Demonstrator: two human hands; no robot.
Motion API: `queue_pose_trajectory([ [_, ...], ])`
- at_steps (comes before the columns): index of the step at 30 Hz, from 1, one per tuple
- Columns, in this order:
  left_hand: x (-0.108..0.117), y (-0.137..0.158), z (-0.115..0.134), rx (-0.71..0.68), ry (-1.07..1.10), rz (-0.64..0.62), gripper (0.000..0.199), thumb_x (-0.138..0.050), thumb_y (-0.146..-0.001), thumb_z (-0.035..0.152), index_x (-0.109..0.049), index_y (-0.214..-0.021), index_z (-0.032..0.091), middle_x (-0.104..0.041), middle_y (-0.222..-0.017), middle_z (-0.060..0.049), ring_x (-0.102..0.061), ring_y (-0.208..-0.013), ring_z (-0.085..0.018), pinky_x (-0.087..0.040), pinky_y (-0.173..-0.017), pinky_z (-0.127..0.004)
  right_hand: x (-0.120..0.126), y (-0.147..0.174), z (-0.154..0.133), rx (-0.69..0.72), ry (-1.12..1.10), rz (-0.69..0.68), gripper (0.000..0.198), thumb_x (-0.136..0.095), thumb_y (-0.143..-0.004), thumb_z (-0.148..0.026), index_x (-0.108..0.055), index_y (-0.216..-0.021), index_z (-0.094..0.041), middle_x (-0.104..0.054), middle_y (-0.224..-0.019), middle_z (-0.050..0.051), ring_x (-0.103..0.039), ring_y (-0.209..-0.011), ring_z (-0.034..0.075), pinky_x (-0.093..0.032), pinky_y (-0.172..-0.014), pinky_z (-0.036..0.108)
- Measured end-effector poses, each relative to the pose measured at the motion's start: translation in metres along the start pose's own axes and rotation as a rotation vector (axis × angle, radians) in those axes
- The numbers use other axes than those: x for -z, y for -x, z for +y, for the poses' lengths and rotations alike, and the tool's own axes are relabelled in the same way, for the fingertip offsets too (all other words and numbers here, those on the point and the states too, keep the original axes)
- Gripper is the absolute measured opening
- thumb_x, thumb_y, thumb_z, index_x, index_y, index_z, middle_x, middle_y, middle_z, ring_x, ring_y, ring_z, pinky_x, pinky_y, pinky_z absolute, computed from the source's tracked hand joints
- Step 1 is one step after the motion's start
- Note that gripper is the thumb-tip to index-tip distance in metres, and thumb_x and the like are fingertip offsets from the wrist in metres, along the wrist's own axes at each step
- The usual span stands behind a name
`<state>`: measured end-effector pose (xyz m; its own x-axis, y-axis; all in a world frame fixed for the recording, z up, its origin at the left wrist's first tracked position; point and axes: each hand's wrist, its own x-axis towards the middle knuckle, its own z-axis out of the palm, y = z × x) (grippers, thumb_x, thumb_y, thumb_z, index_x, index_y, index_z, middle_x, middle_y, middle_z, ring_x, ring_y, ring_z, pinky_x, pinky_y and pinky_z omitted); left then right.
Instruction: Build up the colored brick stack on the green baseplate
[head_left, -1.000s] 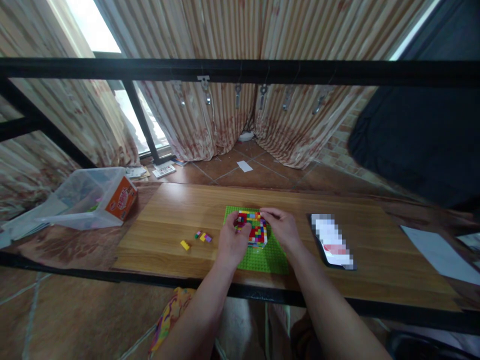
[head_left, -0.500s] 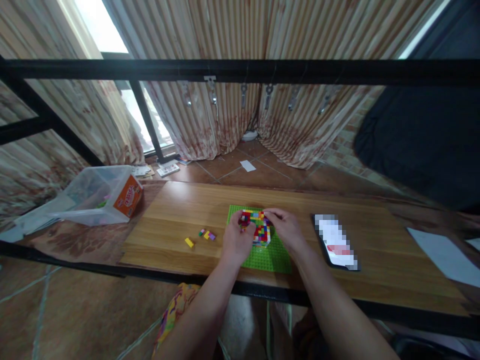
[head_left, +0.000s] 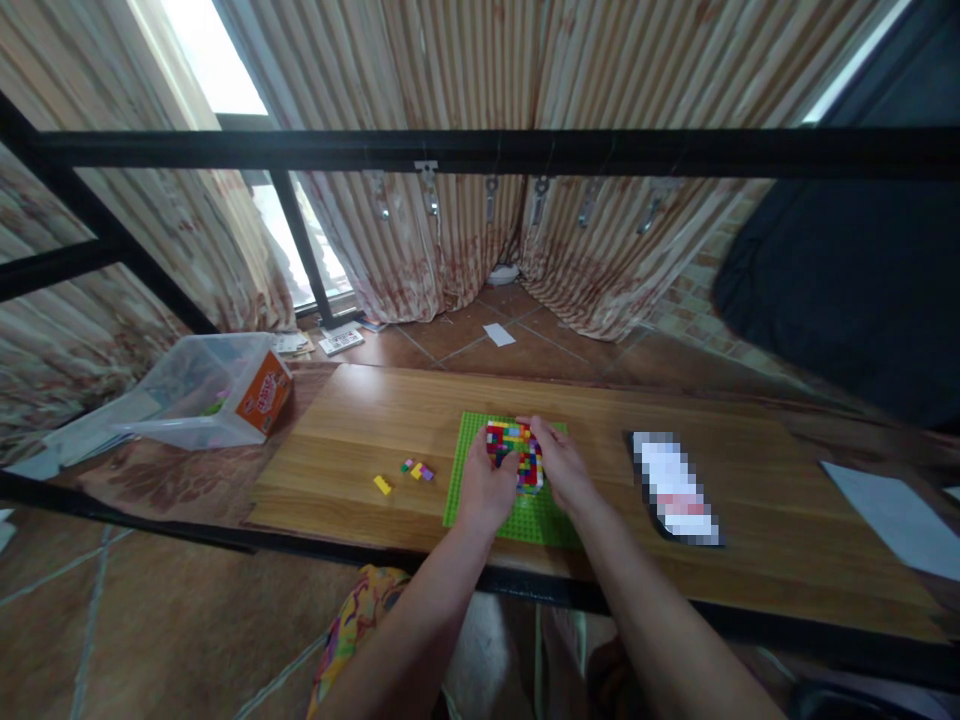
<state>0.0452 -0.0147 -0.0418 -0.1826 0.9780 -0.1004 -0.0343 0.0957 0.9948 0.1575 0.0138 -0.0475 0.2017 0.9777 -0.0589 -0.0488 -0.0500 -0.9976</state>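
Brick block on green plate: well built up, a few loose pieces left

The multicoloured brick block point(head_left: 516, 456) stands on the green baseplate point(head_left: 469, 500) at mid surface point(head_left: 345, 420), several layers high and solid in appearance. Left hand point(head_left: 486, 488) clasps its near-left side, right hand point(head_left: 564, 467) its right side, fingertips on the top edge; both grips are pressed against the block. Judged unfinished: a yellow brick point(head_left: 382, 485) and small mixed bricks point(head_left: 417, 469) lie apart to the left, unused. A clear tub point(head_left: 202, 392) lies far left.

Both hands (left point(head_left: 486, 482), right point(head_left: 564, 468)) curl inward, forearms converging.
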Motion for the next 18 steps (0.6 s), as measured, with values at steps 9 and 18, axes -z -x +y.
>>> queue_pose_trajectory([
  [9, -0.010, 0.004, -0.006, -0.014, 0.034, -0.003, 0.061, -0.071, -0.065, 0.010, -0.057, -0.124, 0.021, -0.071, -0.106, -0.007, -0.065, -0.101, -0.022, -0.047, -0.096, -0.035, -0.003, -0.002, 0.000, 0.048, 0.093, 0.028, 0.053, -0.053, -0.080, -0.067, -0.072, -0.097, -0.021, -0.073, -0.105, 0.006, -0.067, -0.099, 0.023, -0.053, -0.083, 0.033],
  [18, 0.028, -0.006, 0.015, -0.061, -0.149, 0.192, 0.044, -0.073, -0.066, 0.018, -0.066, -0.110, 0.018, -0.068, -0.112, -0.010, -0.060, -0.111, -0.026, -0.043, -0.101, -0.039, 0.005, -0.003, -0.001, 0.073, 0.010, 0.191, 0.048, -0.058, -0.078, -0.062, -0.070, -0.095, -0.019, -0.074, -0.101, 0.008, -0.067, -0.096, 0.022, -0.051, -0.085, 0.034],
])
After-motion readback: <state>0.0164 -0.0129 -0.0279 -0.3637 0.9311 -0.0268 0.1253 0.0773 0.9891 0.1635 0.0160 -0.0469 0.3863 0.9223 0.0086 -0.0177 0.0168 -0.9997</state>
